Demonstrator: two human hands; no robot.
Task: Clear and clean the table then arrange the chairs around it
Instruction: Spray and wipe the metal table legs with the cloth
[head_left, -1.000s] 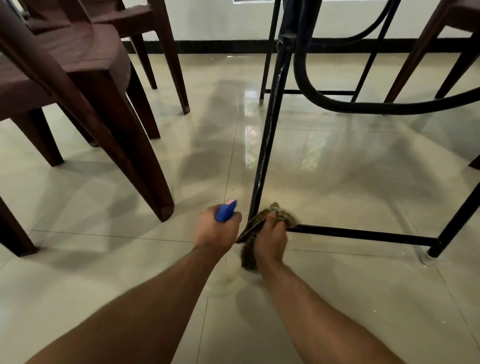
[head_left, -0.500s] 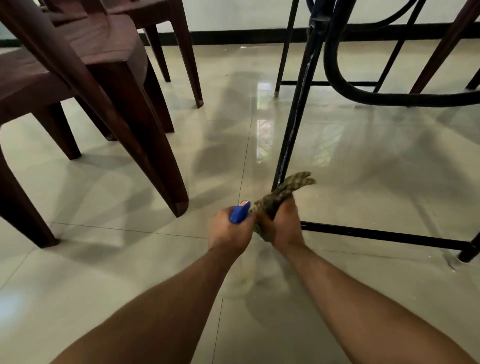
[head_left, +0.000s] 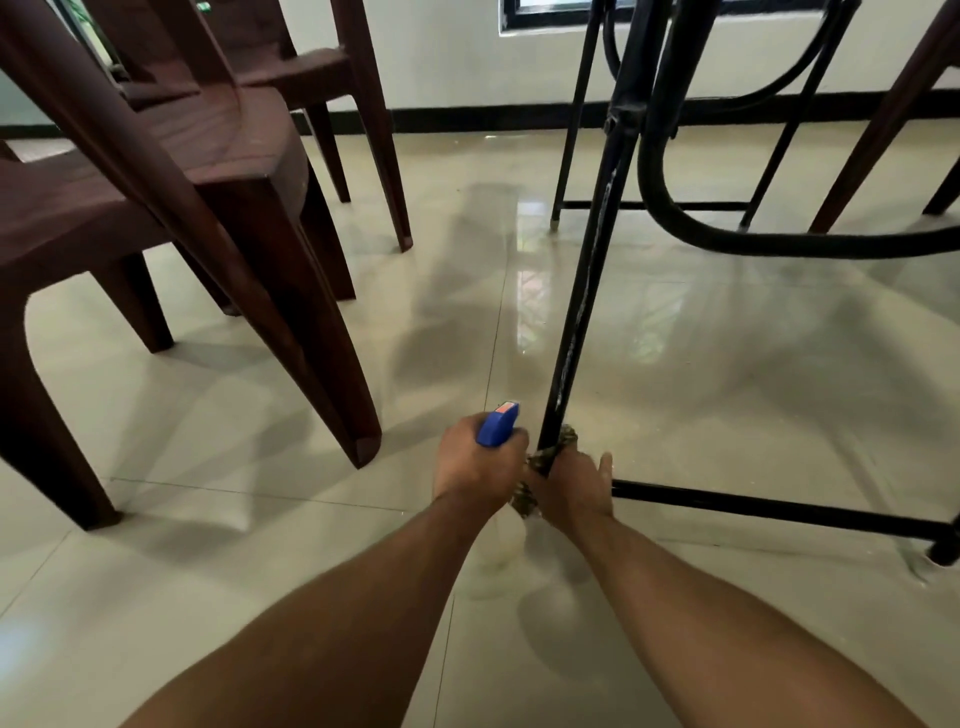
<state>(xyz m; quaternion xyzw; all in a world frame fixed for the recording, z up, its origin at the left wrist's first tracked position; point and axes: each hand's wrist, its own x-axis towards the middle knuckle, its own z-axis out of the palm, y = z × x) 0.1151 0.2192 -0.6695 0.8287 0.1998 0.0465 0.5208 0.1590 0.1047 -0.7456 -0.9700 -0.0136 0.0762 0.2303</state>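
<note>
Down the black bench leg (head_left: 582, 312) the olive cloth (head_left: 568, 441) is sitting lower than half a second ago, its loose tail no longer sticking up, while brown chairs (head_left: 218, 171) are standing off to the left on the tiled floor (head_left: 260, 597). The right grip (head_left: 571, 488) is curling around that cloth, pinching it against the leg's foot by the low crossbar (head_left: 753, 506); the left grip (head_left: 478, 467), touching it, is clenching a blue-topped spray bottle (head_left: 497, 426).

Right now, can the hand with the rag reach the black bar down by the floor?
Probably yes. The right hand grips the rag round the table leg, and the low bar joins that leg right beside the hand. Nothing shows between them.
</note>
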